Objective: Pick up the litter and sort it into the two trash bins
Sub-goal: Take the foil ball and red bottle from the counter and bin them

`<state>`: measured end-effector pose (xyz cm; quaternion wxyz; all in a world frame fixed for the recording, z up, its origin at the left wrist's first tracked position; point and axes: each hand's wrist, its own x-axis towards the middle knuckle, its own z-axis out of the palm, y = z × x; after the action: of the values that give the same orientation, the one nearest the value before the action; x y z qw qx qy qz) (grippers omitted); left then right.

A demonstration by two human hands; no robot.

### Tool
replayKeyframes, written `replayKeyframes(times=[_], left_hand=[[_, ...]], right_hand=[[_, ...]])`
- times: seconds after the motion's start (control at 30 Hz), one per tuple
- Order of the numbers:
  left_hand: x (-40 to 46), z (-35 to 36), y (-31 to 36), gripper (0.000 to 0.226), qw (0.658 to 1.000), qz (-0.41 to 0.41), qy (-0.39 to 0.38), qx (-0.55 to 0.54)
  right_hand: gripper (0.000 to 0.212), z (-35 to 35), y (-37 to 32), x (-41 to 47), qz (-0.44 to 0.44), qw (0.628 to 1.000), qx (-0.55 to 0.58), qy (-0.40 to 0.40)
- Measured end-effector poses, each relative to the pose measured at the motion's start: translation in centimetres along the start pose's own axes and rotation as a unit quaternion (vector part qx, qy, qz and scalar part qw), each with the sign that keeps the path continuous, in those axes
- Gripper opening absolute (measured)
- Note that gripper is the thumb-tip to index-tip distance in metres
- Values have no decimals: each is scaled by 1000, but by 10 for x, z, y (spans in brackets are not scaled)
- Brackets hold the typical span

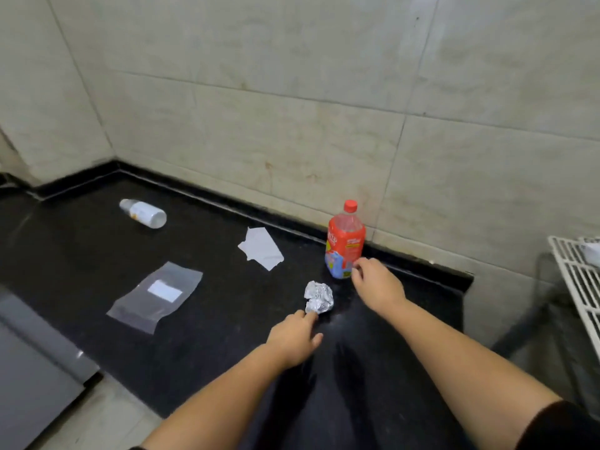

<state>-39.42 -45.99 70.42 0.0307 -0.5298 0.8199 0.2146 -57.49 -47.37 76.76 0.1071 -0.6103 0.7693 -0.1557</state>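
Litter lies on a black stone floor [211, 319]. A red-labelled plastic bottle [344, 241] with a red cap stands upright by the wall. My right hand [376, 284] reaches its base, fingertips touching the lower label, fingers apart. A crumpled ball of foil [319, 297] lies just left of that hand. My left hand [297, 339] touches the foil's near edge with its fingertips, without closing on it. A folded white paper [261, 248], a clear plastic bag [156, 295] with a white label, and a small clear bottle [143, 213] on its side lie farther left.
Tiled walls meet in a corner at the far left. A grey bin or cabinet [32, 368] stands at the near left. A white wire rack [581, 280] juts in at the right edge, with a dark frame under it. No second bin is visible.
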Motion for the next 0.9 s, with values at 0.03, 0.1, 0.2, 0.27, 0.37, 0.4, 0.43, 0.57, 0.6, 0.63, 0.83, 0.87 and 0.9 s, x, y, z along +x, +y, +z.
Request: replayKeyframes(times=[0.03,0.1,0.2,0.27,0.37,0.4,0.43,0.57,0.6,0.63,0.83,0.87,0.9], left_hand=[[17,-6,-2,47,1000,20,5,9],[48,-14,-3,50,998,53,19,26],[85,-12,-5,62,995,93,13,45],[102,-4,-7,69,991,111,-28,70],[112,12,-15,70,988,119,-68,76],[111,17,-17,66,987,123,-61,82],[109,21,-20,61,986,129,-46,93],[98,28,-33,42,983,138,1,122],[94,26,-36,42,983,134,-1,125],[90,24,-39,42,984,126,-3,125],[40,12,-66,37,995,16,64,77],[28,12,-74,35,994,-7,85,67],[15,12,-82,34,992,-30,105,59]], right_hand=[[32,-7,-5,18,10,1000,7,27],[35,-18,-16,50,24,997,25,74],[42,-24,-26,93,25,993,23,114],[50,-22,-28,115,24,993,27,115],[54,-14,-23,142,32,996,24,83],[53,-10,-21,148,27,997,12,68],[51,-7,-20,152,19,998,-5,58],[38,0,-23,154,-6,996,-62,62],[36,0,-26,151,-5,997,-54,56],[33,-1,-29,146,-4,998,-46,45],[28,-3,-60,105,-49,998,0,30],[29,-1,-67,95,-63,998,15,29],[29,1,-75,83,-80,996,27,26]])
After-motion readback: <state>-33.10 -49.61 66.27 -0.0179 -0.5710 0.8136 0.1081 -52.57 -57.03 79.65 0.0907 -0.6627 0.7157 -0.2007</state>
